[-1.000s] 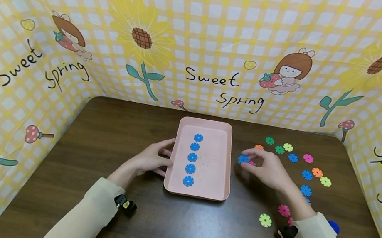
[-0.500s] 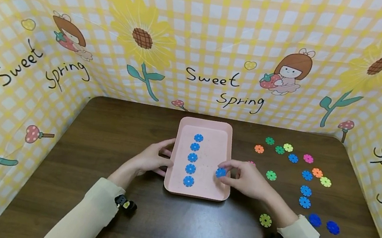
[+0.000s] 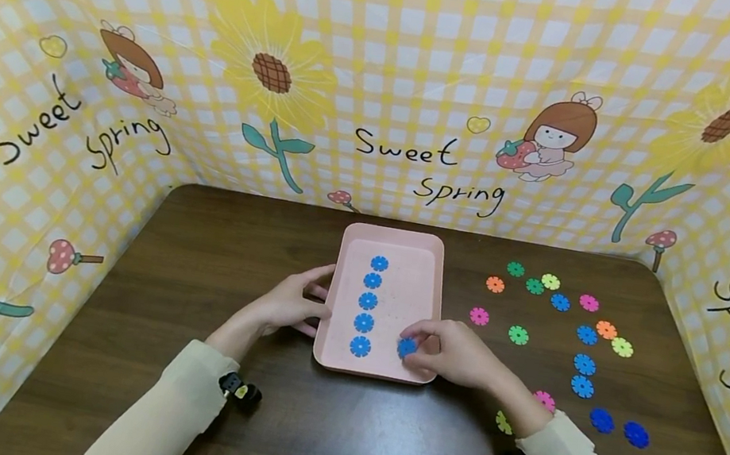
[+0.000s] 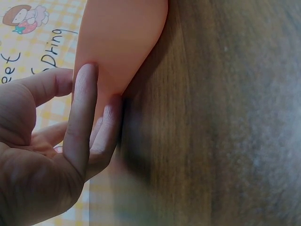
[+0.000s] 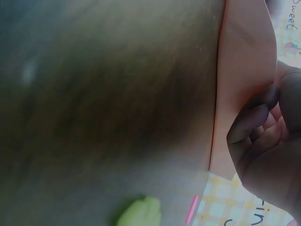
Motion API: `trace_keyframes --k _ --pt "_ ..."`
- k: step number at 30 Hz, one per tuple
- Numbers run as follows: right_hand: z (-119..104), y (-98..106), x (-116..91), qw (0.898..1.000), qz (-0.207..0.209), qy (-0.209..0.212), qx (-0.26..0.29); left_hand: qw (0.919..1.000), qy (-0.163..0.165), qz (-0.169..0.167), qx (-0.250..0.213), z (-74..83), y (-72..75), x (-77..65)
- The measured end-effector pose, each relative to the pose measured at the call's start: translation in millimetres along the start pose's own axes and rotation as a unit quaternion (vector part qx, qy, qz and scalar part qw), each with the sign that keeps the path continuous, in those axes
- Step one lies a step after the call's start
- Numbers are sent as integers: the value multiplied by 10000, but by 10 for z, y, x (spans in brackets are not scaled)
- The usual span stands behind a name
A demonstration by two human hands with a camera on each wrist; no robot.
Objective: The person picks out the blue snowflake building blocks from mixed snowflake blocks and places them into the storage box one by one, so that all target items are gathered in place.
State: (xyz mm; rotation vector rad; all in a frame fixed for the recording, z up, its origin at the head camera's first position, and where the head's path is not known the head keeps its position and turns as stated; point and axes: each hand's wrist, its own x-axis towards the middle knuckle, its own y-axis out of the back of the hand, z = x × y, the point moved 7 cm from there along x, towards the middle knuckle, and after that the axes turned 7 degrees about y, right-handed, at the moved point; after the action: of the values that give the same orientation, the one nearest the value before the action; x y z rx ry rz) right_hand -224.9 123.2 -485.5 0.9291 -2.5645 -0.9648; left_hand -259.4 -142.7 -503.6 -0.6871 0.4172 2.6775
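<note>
On the table stands a pink tray (image 3: 395, 265) with a column of several blue snowflake-shaped plastic discs (image 3: 368, 301) lying along its left half. My left hand (image 3: 286, 301) rests against the tray's left side; in the left wrist view its fingertips (image 4: 86, 77) touch the outer wall. Over the tray's right half, my right hand (image 3: 460, 354) pinches another blue disc (image 3: 406, 349) between thumb and fingers, low above the tray floor or touching it, I cannot tell which. That disc is hidden in the right wrist view, behind the tray wall (image 5: 244, 61).
Right of the tray lie loose discs: pink (image 3: 479, 316), green (image 3: 518, 334), orange (image 3: 495, 284), blue (image 3: 584, 365), dark blue (image 3: 636, 435) and others. My right forearm passes above a yellow-green disc (image 3: 504, 422). A checked cloth (image 3: 431, 94) surrounds the table's back and sides.
My right hand has carried the blue disc from the table right of the tray, leftward and then nearer to me, into the tray's right half. The left hand stays put.
</note>
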Motion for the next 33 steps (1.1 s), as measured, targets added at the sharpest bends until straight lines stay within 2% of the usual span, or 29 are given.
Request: trace_keyframes --k 8,14,25,33 --pt "-1 -34 23 9994 -154 -84 -287 10000 37 30 19 -4 10 -8" --pt "-57 41 -22 9991 -122 43 -399 9999 -21 -111 -69 12 0 -29" --pt "-67 387 -194 9982 485 39 -358 9999 -61 -133 -91 22 -7 -36" --pt "76 677 -449 9957 862 -118 -305 9998 -58 -149 -130 21 -13 -37"
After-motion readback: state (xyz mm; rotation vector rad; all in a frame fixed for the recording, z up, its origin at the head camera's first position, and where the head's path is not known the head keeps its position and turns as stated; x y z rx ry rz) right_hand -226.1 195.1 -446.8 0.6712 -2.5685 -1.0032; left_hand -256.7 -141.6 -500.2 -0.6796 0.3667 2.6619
